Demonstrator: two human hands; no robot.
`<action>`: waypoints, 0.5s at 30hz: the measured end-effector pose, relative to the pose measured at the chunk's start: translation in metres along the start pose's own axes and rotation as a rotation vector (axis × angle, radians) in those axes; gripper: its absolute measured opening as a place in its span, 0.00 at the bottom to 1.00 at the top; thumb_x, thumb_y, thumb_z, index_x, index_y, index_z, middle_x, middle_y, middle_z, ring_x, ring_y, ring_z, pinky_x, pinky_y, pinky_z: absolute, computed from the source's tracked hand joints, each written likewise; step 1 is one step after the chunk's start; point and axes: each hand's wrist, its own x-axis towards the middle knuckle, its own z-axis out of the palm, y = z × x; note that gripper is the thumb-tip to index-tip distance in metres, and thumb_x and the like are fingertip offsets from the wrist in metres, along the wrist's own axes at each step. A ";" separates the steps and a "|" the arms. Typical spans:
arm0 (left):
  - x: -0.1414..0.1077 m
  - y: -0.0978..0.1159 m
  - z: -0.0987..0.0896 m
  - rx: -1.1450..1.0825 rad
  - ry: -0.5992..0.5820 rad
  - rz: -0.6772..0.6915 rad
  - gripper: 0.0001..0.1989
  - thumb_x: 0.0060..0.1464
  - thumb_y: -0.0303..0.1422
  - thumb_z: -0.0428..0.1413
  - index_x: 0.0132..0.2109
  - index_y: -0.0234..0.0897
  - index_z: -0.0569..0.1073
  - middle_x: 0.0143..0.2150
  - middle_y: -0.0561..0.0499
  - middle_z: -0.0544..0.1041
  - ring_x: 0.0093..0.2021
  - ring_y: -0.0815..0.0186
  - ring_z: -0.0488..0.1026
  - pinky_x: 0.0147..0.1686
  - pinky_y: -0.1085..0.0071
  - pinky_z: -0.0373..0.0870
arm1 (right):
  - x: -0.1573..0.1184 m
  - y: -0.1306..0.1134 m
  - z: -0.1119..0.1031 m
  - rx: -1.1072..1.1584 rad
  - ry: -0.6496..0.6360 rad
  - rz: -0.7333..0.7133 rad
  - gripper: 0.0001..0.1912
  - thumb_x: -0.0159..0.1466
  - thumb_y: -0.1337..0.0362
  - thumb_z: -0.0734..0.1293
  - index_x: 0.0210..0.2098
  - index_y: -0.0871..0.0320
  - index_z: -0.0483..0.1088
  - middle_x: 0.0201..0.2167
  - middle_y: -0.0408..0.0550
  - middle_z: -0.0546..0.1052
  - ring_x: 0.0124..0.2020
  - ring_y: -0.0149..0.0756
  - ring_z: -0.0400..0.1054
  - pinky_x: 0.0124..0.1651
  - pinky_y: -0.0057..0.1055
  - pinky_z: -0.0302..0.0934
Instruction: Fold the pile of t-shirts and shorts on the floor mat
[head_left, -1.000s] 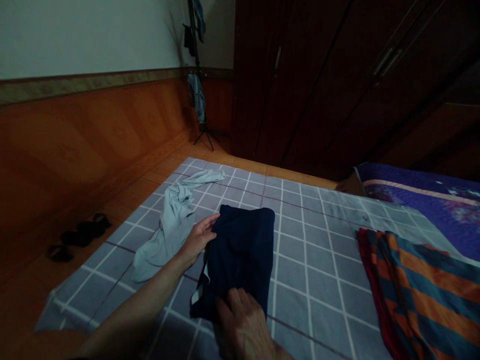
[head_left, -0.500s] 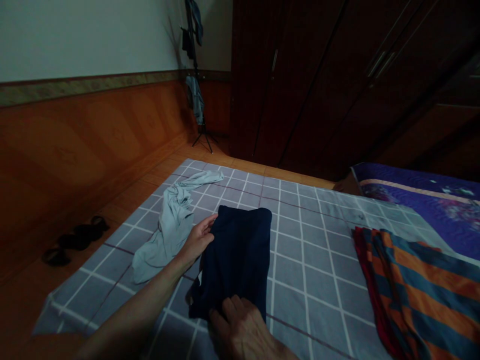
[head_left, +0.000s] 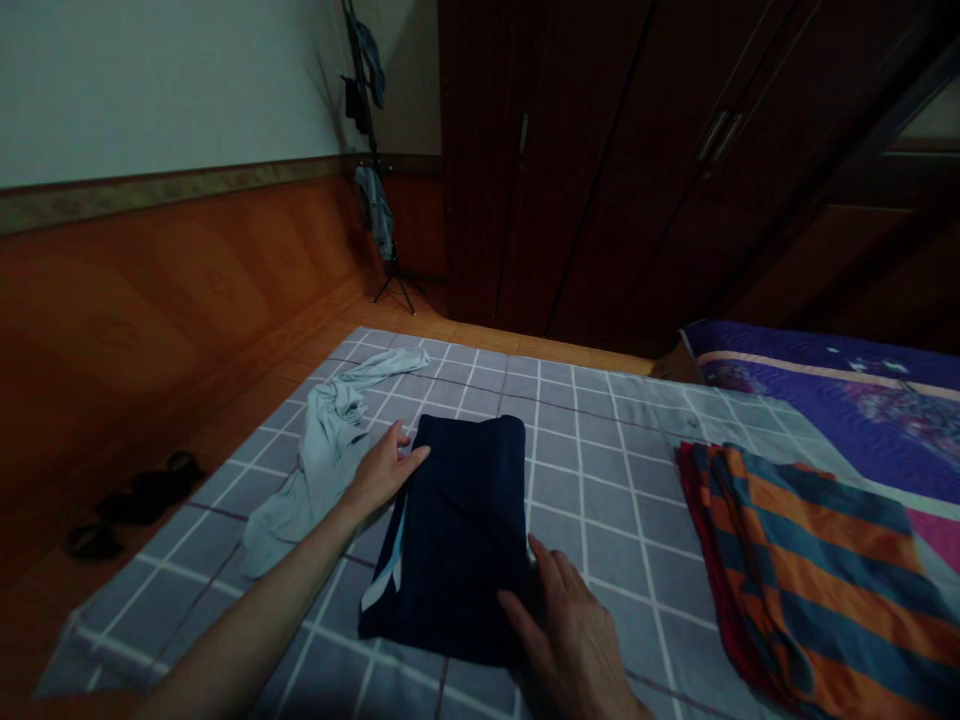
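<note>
A dark navy garment [head_left: 465, 530], folded into a rough rectangle, lies on the grey checked sheet [head_left: 607, 480], with a light blue and white strip at its lower left side. My left hand [head_left: 381, 468] is at its upper left edge, thumb and fingers apart, the thumb touching the cloth. At the lower right corner is my right hand [head_left: 566, 615], its thumb over the fabric and its fingers spread beside the edge. A crumpled pale grey garment [head_left: 322, 455] lies to the left, partly behind my left forearm.
Folded orange and teal striped cloth [head_left: 832, 560] lies at the right, over a dark red piece [head_left: 705, 560]. Purple bedding [head_left: 825, 370] is behind it. A clothes stand [head_left: 373, 150], dark wardrobe [head_left: 562, 180] and black sandals [head_left: 142, 500] surround the bed.
My right hand has moved from the navy garment's bottom edge to its lower right side, and its fingers have opened. The garment's lower part lies flatter, with more of the light strip showing.
</note>
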 end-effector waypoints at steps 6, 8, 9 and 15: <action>0.041 0.025 0.007 0.154 0.010 0.004 0.32 0.50 0.39 0.58 0.59 0.31 0.61 0.44 0.42 0.75 0.41 0.56 0.74 0.39 0.66 0.66 | -0.005 -0.013 0.014 0.145 -0.117 0.050 0.40 0.58 0.66 0.63 0.66 0.63 0.42 0.50 0.61 0.73 0.42 0.47 0.74 0.39 0.38 0.70; 0.039 0.033 0.004 0.178 0.015 0.030 0.25 0.50 0.35 0.57 0.56 0.33 0.65 0.43 0.44 0.75 0.41 0.58 0.74 0.38 0.69 0.65 | -0.009 -0.016 0.015 0.176 -0.135 0.015 0.44 0.56 0.68 0.63 0.67 0.63 0.38 0.50 0.61 0.73 0.42 0.47 0.73 0.38 0.38 0.70; 0.033 0.036 0.000 0.187 0.028 0.049 0.23 0.52 0.34 0.56 0.54 0.35 0.65 0.44 0.45 0.75 0.41 0.59 0.73 0.39 0.69 0.65 | -0.011 -0.016 0.015 0.180 -0.148 0.008 0.44 0.56 0.68 0.64 0.67 0.63 0.39 0.50 0.61 0.73 0.42 0.47 0.73 0.38 0.38 0.70; -0.053 0.043 -0.028 0.242 -0.120 0.199 0.13 0.52 0.46 0.56 0.35 0.41 0.71 0.28 0.53 0.74 0.31 0.61 0.72 0.30 0.71 0.57 | -0.009 -0.011 0.004 0.221 -0.255 0.065 0.39 0.56 0.68 0.64 0.65 0.65 0.49 0.43 0.58 0.77 0.34 0.47 0.75 0.34 0.38 0.69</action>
